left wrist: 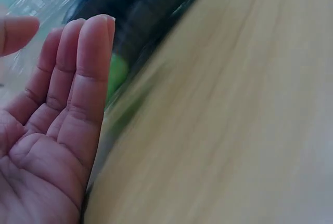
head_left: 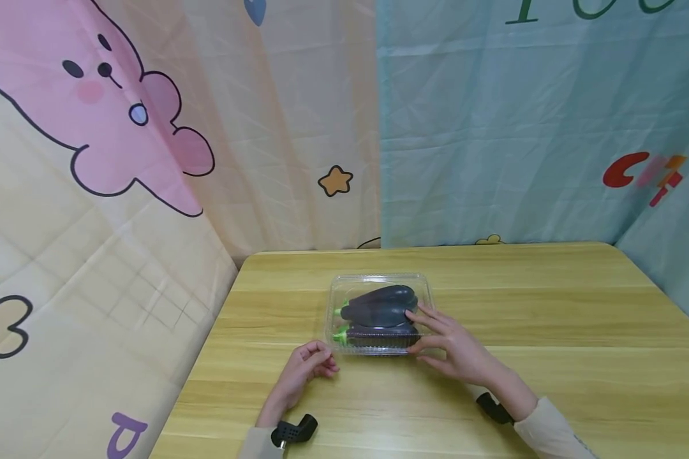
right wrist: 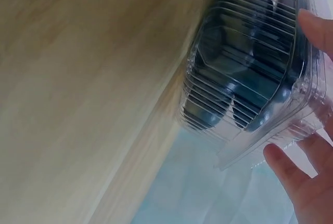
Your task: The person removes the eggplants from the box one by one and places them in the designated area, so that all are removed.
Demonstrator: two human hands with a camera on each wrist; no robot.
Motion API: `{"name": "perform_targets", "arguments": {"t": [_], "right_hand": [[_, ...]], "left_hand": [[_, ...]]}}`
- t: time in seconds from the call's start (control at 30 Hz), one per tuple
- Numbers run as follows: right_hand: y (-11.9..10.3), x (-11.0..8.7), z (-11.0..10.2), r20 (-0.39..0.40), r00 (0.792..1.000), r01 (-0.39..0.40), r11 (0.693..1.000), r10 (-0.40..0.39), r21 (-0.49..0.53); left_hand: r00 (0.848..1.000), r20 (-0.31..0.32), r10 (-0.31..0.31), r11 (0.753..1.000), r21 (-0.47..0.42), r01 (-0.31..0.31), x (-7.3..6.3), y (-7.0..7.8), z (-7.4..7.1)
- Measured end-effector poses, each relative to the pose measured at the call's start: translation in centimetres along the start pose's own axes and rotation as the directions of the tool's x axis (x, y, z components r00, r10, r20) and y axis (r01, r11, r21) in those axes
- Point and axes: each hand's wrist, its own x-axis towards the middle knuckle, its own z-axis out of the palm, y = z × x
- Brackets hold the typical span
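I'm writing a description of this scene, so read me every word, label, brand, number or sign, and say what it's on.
No whole word, brand or number is readable.
Blue curtain: green letters, cut off by the frame, unreadable.
Same curtain: red C-like shape, perhaps a drawing.
Cream cloth: purple character, too skewed to name.
Right sleeve: dark marks, too small to read.
Clear container and eggplants: no label visible.

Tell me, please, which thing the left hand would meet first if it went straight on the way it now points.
The left hand would probably meet the clear plastic container first, near its closest left corner, before the eggplants inside; the remaining gap is unclear.
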Motion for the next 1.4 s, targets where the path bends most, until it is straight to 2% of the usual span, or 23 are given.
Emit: {"name": "perform_targets", "arguments": {"t": [0.13, 0.23, 0.37, 0.5, 0.7, 0.83, 1.1, 1.3, 1.4], "right_hand": [[0.1, 0.1, -0.1, -0.012, 1.0, 0.027, 1.0, -0.027, -0.001], [0.2, 0.2, -0.3, -0.017, 0.999, 0.041, 0.999, -0.041, 0.02], [0.3, 0.3, -0.4, -0.007, 0.999, 0.037, 0.998, -0.037, 0.056], [0.4, 0.2, -0.6, 0.016, 1.0, 0.001, 0.996, -0.002, 0.088], [0.5, 0.2, -0.9, 0.045, 0.998, -0.038, 0.99, 0.032, 0.139], [0.6, 0.3, -0.8, 0.046, 0.998, -0.044, 0.988, 0.038, 0.146], [0.5, 0.3, -0.7, 0.056, 0.994, -0.099, 0.986, 0.092, 0.137], [0.5, 0.3, -0.4, 0.027, 0.995, -0.098, 0.985, 0.095, 0.139], [0.5, 0.3, -0.1, -0.016, 0.998, -0.062, 0.99, 0.065, 0.129]], "left_hand": [[0.999, 0.049, -0.01, 0.999, -0.041, 0.012, 0.3, -0.5, 1.2], [0.998, 0.058, -0.018, 0.998, -0.059, 0.021, 0.6, -0.8, 2.4], [0.999, 0.001, -0.035, 0.997, -0.069, 0.035, 0.9, -1.1, 4.2], [0.997, -0.071, -0.043, 0.996, -0.084, 0.037, 1.2, -1.2, 6.0], [0.996, -0.087, -0.03, 0.991, -0.132, 0.019, 1.7, -1.6, 8.2], [0.998, -0.053, -0.027, 0.989, -0.146, 0.019, 2.2, -2.0, 8.9], [0.997, 0.076, -0.029, 0.985, -0.168, 0.042, 3.1, -2.7, 10.1], [0.997, 0.077, -0.017, 0.978, -0.205, 0.032, 3.6, -2.9, 10.9], [0.997, 0.077, -0.007, 0.979, -0.204, 0.023, 3.7, -2.9, 11.0]]}}
